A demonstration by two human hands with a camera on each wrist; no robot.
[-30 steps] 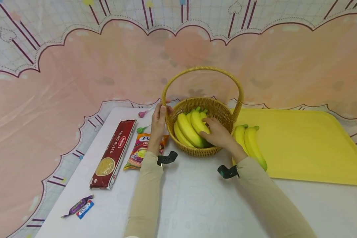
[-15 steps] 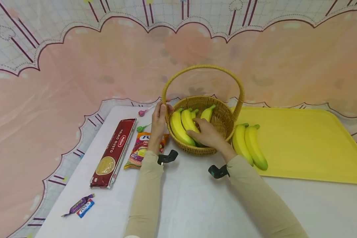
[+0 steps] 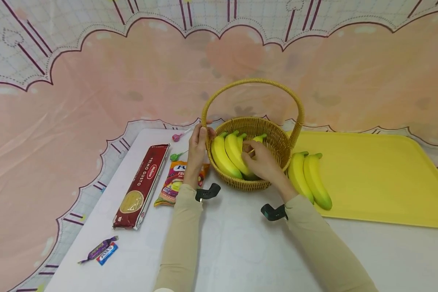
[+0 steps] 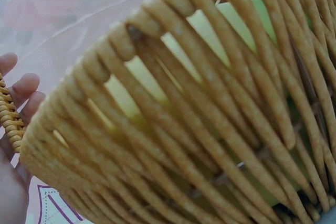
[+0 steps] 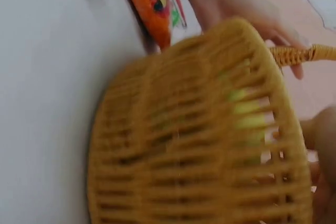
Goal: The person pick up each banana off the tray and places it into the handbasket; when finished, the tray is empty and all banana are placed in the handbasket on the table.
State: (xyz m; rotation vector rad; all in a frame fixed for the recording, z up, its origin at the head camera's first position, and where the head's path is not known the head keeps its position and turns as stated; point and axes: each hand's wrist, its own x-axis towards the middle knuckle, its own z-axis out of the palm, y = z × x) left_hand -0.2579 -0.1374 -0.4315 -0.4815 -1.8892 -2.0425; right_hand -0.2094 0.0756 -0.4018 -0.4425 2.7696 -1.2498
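Note:
A yellow wicker basket (image 3: 241, 185) with a tall arched handle (image 3: 253, 81) holds several bananas (image 3: 226, 158). At its left side my left hand (image 3: 197, 146) grips the foot of the handle by the rim, fingers wrapped behind it in the left wrist view. My right hand (image 3: 264, 162) reaches inside over the bananas, its thumb and index finger bent with a gap between them. One banana (image 3: 260, 138) lies apart behind that hand, stem upward and mostly hidden. In the right wrist view the basket wall (image 5: 184, 140) covers most of the fingers.
Two bananas (image 3: 315, 182) lie on the left end of a yellow tray (image 3: 379, 178), right of the basket. Leftward are a red spaghetti pack (image 3: 142, 186), an orange candy bag (image 3: 171, 186), two lollipops (image 3: 176, 138), a purple-wrapped sweet (image 3: 100, 248) and a small blue packet (image 3: 107, 253).
The bananas in the basket have shifted left, and one now shows separately on the right. My right hand moved left with them, then slightly back right. My left hand keeps its grip.

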